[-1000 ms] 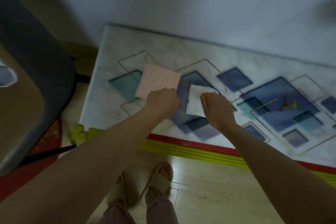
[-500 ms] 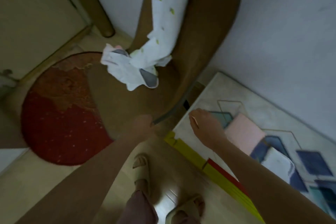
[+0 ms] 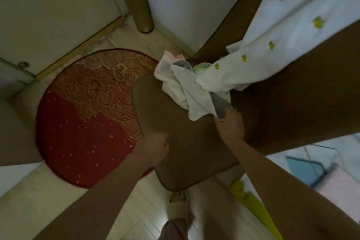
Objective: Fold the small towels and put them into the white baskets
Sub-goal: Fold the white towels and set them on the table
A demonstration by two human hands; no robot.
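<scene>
Contact is already made at right of centre in the frame, where the right hand (image 3: 229, 124) is seen with its fingers curled round the lower corner of a small grey cloth towel (image 3: 220, 106), pinching it at the edge nearest the camera. From that grip the towel runs up and to the left, its long axis slanting toward the upper middle of the frame, into a crumpled heap of white and pale small towels (image 3: 181, 87) lying on the brown padded seat of a chair (image 3: 187, 150). The upper end of the grey towel is buried under the white folds, and a long white cloth with small yellow-green motifs (image 3: 276, 35) is draped from the upper right down onto the heap, overlapping it. The left hand (image 3: 153, 148) is held low at centre frame, above the front edge of the seat, well apart from the heap and holding nothing; its fingers are blurred, so whether they are curled or slack cannot be told. The right hand is therefore much the nearer of the two. A pull back along the towel's own axis, down and to the right, is judged likely to be needed, and the white towels lying over it may be dragged along. No white basket is visible.
</scene>
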